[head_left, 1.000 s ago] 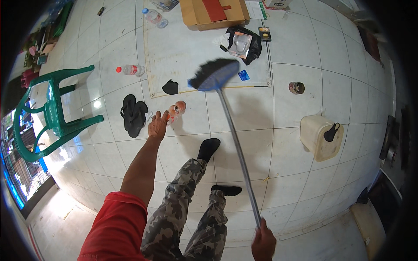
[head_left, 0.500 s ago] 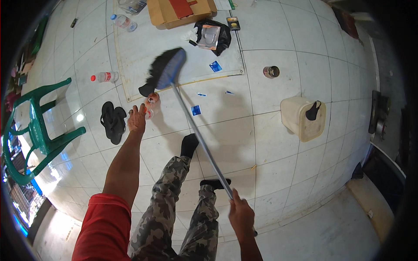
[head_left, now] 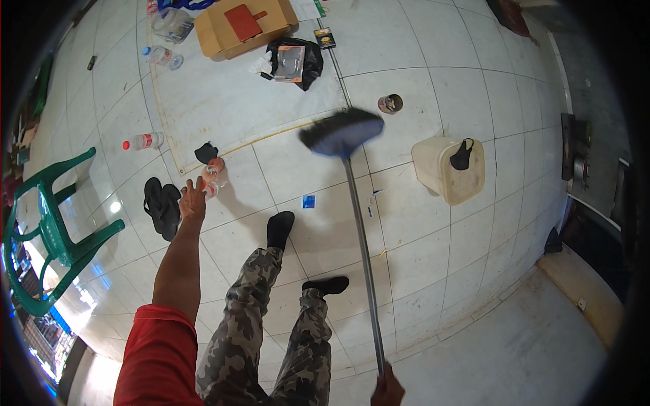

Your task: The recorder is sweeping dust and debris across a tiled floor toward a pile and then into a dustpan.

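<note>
My right hand (head_left: 387,389), at the lower edge, is closed round the grey handle of a broom (head_left: 362,254). Its blue head with dark bristles (head_left: 345,132) is over the tiles ahead, slightly blurred. My left hand (head_left: 193,201) reaches forward with its fingers bent round a clear plastic bottle (head_left: 211,187) with red on it; part of the grip is hidden. Just beyond that bottle are an orange-red piece (head_left: 217,164) and a black piece (head_left: 206,153); whether these are also held I cannot tell. A small blue packet (head_left: 309,201) lies between my feet and the broom head, with thin scraps (head_left: 372,201) beside the handle.
Black flip-flops (head_left: 162,208) and a green plastic chair (head_left: 57,230) are at left, near a red-capped bottle (head_left: 144,141). A cream bucket (head_left: 430,166) and an open can (head_left: 391,103) stand at right. Farther off are a cardboard box (head_left: 217,40) and a black plastic bag (head_left: 311,64).
The broom head has swept right, away from the black piece, and its handle is more upright. A second blue packet no longer shows. The view has shifted slightly; my left hand keeps its grip.
</note>
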Tool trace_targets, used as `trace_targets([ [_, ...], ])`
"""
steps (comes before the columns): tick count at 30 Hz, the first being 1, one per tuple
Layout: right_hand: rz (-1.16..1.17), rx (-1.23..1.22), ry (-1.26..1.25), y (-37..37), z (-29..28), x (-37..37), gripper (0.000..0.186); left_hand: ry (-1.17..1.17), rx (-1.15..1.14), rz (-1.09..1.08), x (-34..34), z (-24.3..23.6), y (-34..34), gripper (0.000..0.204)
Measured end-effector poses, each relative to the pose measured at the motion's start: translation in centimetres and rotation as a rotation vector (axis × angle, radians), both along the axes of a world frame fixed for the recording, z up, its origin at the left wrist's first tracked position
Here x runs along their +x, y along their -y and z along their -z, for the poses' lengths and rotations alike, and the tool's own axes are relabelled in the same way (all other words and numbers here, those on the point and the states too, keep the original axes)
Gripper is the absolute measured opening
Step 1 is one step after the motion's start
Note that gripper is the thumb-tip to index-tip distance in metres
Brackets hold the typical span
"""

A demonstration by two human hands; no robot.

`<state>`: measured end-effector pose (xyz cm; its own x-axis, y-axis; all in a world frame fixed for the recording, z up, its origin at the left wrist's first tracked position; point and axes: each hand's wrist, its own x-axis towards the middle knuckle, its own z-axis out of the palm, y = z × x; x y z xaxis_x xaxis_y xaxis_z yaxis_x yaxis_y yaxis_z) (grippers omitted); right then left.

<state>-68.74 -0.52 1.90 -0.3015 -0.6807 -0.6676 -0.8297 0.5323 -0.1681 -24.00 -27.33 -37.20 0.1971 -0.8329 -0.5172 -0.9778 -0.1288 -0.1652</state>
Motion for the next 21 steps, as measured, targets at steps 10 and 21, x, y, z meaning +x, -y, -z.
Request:
trace_targets([
  [10, 0.294, -0.04, 0.039, -4.6, 3.7, 0.9, 0.032, -0.037, -0.016, 0.054, 2.2, 2.4, -1.3, 0.073],
  [21, 0.366, 0.016, 0.081, -2.1, 4.6, 0.2, 0.031, -0.14, -0.395, -0.394, 2.9, 2.8, -2.3, 0.075],
])
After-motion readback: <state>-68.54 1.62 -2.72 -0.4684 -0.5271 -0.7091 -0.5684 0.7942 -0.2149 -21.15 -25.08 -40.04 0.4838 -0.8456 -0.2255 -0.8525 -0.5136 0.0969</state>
